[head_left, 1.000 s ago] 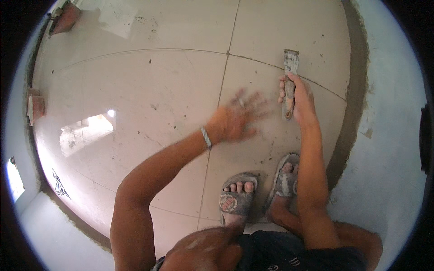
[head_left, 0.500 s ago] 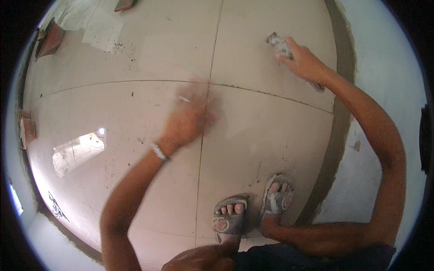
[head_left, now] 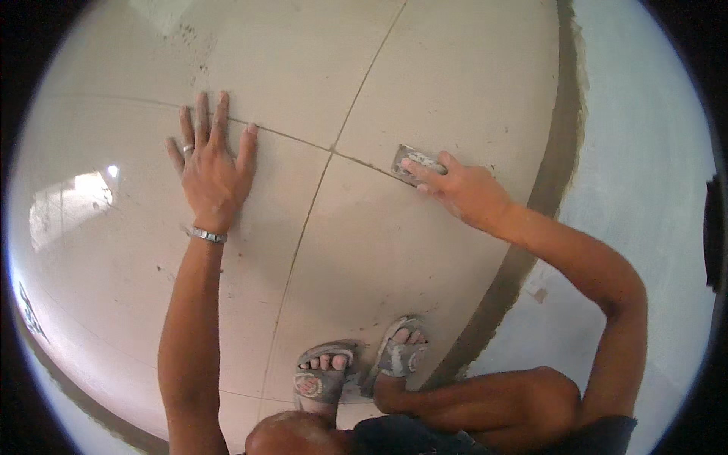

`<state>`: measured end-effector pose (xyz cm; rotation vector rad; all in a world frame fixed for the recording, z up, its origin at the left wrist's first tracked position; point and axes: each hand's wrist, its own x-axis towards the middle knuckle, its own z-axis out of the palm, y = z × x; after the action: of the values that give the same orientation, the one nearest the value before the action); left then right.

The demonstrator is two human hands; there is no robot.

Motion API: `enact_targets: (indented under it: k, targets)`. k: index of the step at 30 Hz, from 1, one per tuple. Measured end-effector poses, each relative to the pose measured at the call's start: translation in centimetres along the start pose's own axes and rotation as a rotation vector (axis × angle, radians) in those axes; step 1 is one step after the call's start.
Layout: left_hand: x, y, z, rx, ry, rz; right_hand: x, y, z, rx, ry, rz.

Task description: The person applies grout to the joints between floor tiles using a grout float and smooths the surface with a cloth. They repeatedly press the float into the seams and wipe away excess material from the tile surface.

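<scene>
On the beige tiled floor (head_left: 417, 68), my left hand (head_left: 214, 171) lies flat with fingers spread across a grout line, left of where two lines cross; it wears a ring and, at the wrist, a bracelet (head_left: 208, 234). To the right of that crossing, my right hand (head_left: 462, 193) grips a dirty putty knife (head_left: 402, 158), low over the grout line with its blade tilted down at the tiles. Much of the handle is hidden under the fingers; whether the blade's edge touches the floor is unclear.
My sandalled feet (head_left: 322, 383) are below, between my arms. A pale wall (head_left: 629, 152) rises along the right, with a grey mortar strip (head_left: 550, 189) at its base. Another mortar edge curves along the lower left. A bright reflection shines on the tiles at left.
My left hand moved left and came down flat on the floor. My right hand swung the knife up, then brought it down and leftward, turned toward the grout crossing. The view has shifted.
</scene>
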<state>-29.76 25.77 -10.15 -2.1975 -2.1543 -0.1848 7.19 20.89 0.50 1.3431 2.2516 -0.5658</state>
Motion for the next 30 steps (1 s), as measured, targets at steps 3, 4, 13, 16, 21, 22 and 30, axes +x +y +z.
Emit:
enact_targets:
  k: [3,4,13,16,21,22,30]
  targets:
    - [0.1,0.1,-0.3,-0.008,-0.005,-0.018,1.5,-1.5,0.6,0.028,0.079,-0.016]
    - [0.1,0.2,-0.2,-0.008,-0.012,-0.023,1.8,-2.0,0.6,0.034,0.111,-0.015]
    - [0.7,-0.3,-0.4,-0.04,0.018,-0.041,2.2,-2.9,-0.8,0.027,0.115,-0.027]
    - [0.4,0.0,-0.7,-0.026,-0.002,-0.054,2.9,-3.2,-0.6,0.059,0.128,-0.029]
    - [1.0,-0.1,-0.5,-0.051,-0.021,-0.07,3.0,-2.2,-0.9,0.029,0.121,-0.067]
    - [1.2,-0.1,-0.5,-0.053,-0.037,-0.079,3.2,-2.1,-1.0,0.035,0.118,-0.068]
    - [0.6,-0.5,-0.5,-0.102,-0.021,-0.077,3.3,-2.1,-0.4,0.024,0.126,-0.052]
